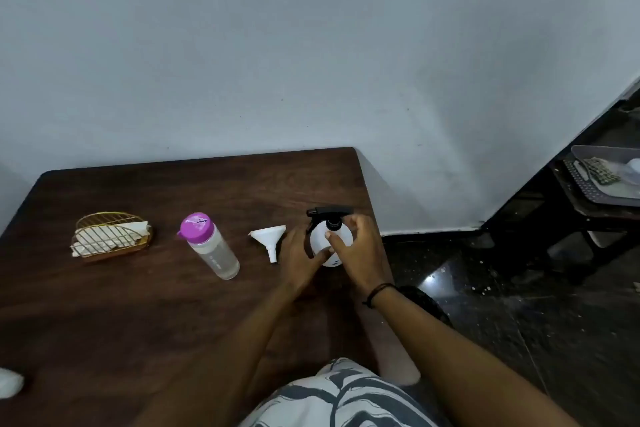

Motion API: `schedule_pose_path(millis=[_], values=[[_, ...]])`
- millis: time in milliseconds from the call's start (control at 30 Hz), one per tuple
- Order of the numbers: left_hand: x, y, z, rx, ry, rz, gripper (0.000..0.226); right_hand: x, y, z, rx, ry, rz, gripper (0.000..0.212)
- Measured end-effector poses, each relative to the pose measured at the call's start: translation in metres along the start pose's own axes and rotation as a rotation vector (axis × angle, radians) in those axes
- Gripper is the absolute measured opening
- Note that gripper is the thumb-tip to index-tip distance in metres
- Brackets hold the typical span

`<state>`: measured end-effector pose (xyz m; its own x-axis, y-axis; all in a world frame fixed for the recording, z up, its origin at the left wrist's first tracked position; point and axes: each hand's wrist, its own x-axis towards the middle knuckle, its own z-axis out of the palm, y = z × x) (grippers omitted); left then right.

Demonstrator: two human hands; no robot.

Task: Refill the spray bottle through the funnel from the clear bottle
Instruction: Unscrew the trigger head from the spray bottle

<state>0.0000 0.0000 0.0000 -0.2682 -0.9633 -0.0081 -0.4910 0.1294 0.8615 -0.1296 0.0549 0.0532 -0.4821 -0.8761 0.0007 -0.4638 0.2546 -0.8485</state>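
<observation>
A white spray bottle [320, 239] with a black trigger head stands near the right edge of the dark wooden table [138, 305]. My left hand [299, 255] curls round its body from the left. My right hand [360, 250] holds it from the right, thumb on the white shoulder just below the black collar. A white funnel [270, 236] lies on its side just left of my left hand. Further left stands the clear bottle [214, 253] with a purple cap, its liquid visible.
A gold wire holder [110, 236] with white napkins sits at the table's left. A white object [10, 381] pokes in at the lower left edge. The table's right edge drops to a dark floor; a grey tray [602, 180] rests on a stand at far right.
</observation>
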Motion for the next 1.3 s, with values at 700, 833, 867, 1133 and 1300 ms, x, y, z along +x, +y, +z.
schedule_pose_path(millis=[700,833,867,1133,1300], values=[[0.013,0.001,0.015,0.174,-0.108,0.128,0.047,0.020,0.007,0.034,0.321,0.066,0.062,0.036],[0.015,-0.008,0.020,0.217,-0.120,0.089,0.050,0.022,0.007,0.033,0.347,0.048,0.061,0.031],[0.016,-0.010,0.021,0.225,-0.124,0.081,0.051,0.023,0.006,0.031,0.357,0.033,0.061,0.031],[0.014,-0.011,0.024,0.143,-0.085,0.036,0.063,0.033,0.009,0.016,0.356,-0.158,0.027,0.027],[0.015,-0.011,0.024,0.168,-0.084,0.102,0.064,0.026,0.008,0.011,0.296,-0.140,-0.036,0.042]])
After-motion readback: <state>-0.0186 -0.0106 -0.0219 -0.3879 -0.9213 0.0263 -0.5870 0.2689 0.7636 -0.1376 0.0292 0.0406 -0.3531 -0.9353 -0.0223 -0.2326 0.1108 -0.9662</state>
